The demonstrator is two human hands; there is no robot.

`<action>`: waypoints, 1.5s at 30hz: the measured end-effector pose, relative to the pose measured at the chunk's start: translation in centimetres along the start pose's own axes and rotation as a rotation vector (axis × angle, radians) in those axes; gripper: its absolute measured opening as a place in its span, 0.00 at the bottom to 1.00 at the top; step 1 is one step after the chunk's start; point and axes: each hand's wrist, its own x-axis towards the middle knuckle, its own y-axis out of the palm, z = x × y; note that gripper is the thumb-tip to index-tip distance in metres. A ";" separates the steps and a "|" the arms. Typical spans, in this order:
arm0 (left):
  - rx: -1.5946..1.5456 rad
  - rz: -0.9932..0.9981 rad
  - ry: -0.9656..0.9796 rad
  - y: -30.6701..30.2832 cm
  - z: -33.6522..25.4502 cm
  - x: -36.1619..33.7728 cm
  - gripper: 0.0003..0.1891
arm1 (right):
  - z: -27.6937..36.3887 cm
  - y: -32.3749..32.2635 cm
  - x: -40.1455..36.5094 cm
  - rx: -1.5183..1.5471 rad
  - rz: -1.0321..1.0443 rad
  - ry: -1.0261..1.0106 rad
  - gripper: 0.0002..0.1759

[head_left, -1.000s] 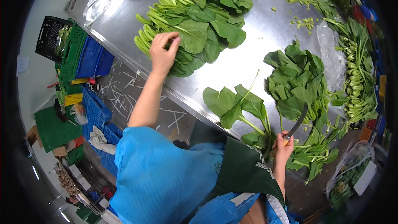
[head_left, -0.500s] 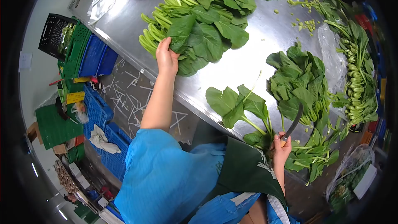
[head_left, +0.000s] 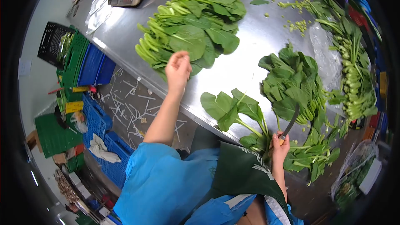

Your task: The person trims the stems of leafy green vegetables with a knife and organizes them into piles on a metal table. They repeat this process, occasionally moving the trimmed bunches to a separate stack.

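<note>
Steel table [head_left: 250,58] under me, big heap of greens [head_left: 191,33] up front. My left hand [head_left: 178,68] is at its near edge, fingers curled, maybe pinching a leaf, I can't tell. Loose stalks [head_left: 237,110] lie between my hands. My right hand [head_left: 280,146] is clenched on the knife [head_left: 291,121], blade up against a second heap [head_left: 293,85].

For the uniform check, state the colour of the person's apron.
The apron is dark green with white print, clearest in the head view.

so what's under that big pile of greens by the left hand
The pile of greens lies on the steel table, whose bare metal shows beside it. The left hand is at its near edge. Anything beneath the leaves is hidden.
</note>
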 end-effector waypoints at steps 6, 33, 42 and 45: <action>0.670 0.659 0.123 7.0 2.8 -7.8 0.07 | -1.0 -5.7 2.8 0.175 -0.303 0.026 0.08; 1.371 0.982 1.223 37.5 10.5 -18.1 0.11 | 1.5 -21.9 4.8 -0.084 -0.272 -0.280 0.10; 0.870 1.157 0.343 31.7 1.0 -20.6 0.24 | 6.2 -19.9 -0.7 -0.465 -0.208 -0.545 0.12; 0.822 1.109 0.466 30.8 -2.4 -23.1 0.21 | 9.2 -19.2 -1.7 -0.648 -0.108 -0.842 0.16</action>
